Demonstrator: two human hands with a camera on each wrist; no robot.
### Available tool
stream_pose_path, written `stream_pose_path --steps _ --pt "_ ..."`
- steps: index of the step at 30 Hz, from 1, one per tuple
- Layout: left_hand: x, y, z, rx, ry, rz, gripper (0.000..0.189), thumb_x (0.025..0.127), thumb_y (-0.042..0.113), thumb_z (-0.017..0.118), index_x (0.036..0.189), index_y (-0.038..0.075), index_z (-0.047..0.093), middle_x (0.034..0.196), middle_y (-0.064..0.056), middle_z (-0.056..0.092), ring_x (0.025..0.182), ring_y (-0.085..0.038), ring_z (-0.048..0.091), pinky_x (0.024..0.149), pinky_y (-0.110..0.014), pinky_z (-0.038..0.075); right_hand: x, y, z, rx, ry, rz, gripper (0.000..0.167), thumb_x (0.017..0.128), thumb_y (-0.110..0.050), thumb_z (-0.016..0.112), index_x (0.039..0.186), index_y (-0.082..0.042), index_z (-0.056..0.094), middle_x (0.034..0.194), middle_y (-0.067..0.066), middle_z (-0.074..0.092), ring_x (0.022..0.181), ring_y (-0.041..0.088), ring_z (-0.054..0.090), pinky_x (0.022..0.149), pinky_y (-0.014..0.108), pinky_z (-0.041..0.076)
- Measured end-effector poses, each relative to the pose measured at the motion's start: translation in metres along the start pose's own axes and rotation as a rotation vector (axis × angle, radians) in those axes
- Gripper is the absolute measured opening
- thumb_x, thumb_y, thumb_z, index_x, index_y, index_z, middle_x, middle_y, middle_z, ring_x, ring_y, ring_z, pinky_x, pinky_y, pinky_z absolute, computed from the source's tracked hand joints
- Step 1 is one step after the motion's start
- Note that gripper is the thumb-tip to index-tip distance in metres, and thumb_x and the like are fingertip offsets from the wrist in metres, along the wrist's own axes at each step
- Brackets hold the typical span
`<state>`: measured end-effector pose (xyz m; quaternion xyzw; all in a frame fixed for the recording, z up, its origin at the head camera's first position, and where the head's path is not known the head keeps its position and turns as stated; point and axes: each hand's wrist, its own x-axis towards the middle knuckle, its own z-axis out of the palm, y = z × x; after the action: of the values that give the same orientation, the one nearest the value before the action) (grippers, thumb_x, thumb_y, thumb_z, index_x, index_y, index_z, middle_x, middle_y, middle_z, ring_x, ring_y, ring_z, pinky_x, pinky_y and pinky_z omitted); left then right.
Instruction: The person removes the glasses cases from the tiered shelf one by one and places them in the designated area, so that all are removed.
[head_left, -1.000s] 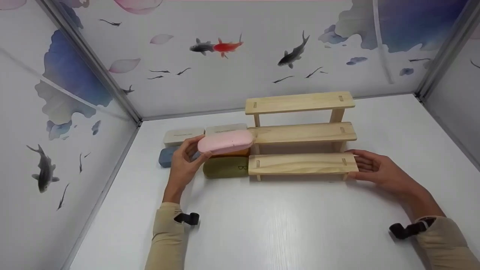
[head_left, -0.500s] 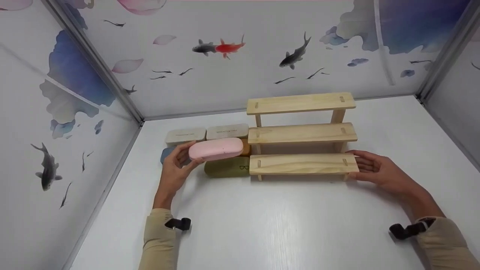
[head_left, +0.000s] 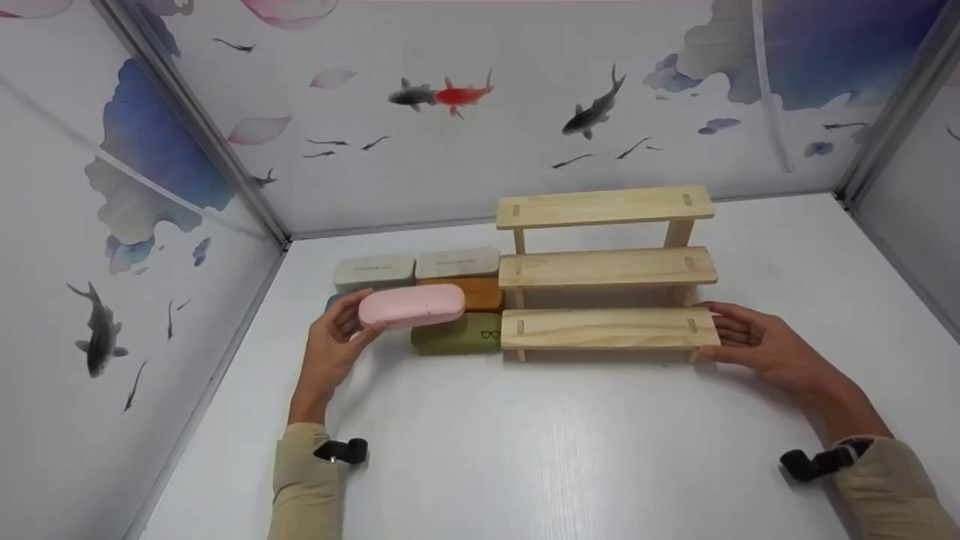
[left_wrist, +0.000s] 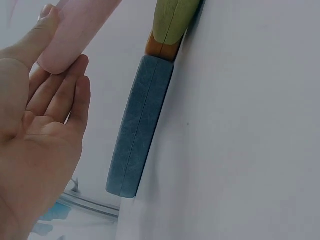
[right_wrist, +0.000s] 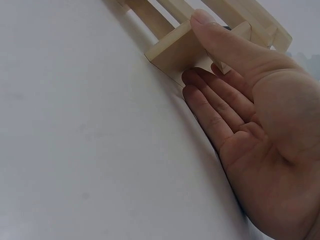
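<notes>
My left hand (head_left: 330,349) pinches one end of a pink glasses case (head_left: 412,305) between thumb and fingers, holding it raised over the row of cases. In the left wrist view the pink case (left_wrist: 75,35) is apart from the blue case (left_wrist: 141,125) on the table. At the right, my right hand (head_left: 757,341) grips the end of the lowest tier of a three-tier wooden display stand (head_left: 611,330). Its thumb lies at the front corner, its fingers along the end. The right wrist view shows the fingertips against the stand's side panel (right_wrist: 175,55).
Left of the stand, two off-white cases (head_left: 457,262) lie at the back, an orange case (head_left: 484,294) and the mostly hidden blue case in the middle, and an olive-green case (head_left: 457,335) with a glasses print in front. Patterned panels (head_left: 450,165) enclose the white table (head_left: 555,450).
My left hand has carried the pink case left and toward me, away from the stand, uncovering more of the orange case. My right hand has stayed at the stand.
</notes>
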<state>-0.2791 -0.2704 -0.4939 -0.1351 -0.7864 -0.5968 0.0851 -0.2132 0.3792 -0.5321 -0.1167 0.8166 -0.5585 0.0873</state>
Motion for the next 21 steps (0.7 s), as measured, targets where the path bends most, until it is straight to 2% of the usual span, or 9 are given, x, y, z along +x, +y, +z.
stream_pose_path --steps 14,17,21 --pt "-0.015 -0.017 -0.033 -0.085 0.001 -0.113 0.068 0.093 0.012 0.087 0.155 0.009 0.058 0.157 -0.012 0.061 0.136 -0.012 0.067 0.107 -0.028 0.059 -0.001 0.003 -0.001 -0.026 0.015 0.014 0.080 0.102 -0.023 0.079 0.168 -0.004 0.036 0.154 0.004 0.058 0.127 -0.009 0.064 0.099 0.016 0.059" --pt "-0.019 -0.022 -0.041 -0.083 -0.004 -0.126 0.067 0.094 0.012 0.086 0.155 0.010 0.058 0.158 -0.012 0.060 0.136 -0.012 0.067 0.107 -0.027 0.059 -0.001 0.003 -0.002 -0.018 0.012 0.010 0.080 0.102 -0.021 0.079 0.167 -0.003 0.037 0.151 -0.004 0.060 0.127 -0.008 0.064 0.099 0.017 0.059" --pt "-0.025 -0.029 -0.053 -0.080 0.005 -0.141 0.067 0.096 0.013 0.084 0.157 0.011 0.056 0.161 -0.012 0.057 0.136 -0.011 0.067 0.108 -0.026 0.058 0.000 0.002 -0.003 -0.014 0.007 0.008 0.080 0.102 -0.020 0.079 0.167 -0.004 0.037 0.148 -0.008 0.061 0.127 -0.008 0.064 0.099 0.017 0.059"
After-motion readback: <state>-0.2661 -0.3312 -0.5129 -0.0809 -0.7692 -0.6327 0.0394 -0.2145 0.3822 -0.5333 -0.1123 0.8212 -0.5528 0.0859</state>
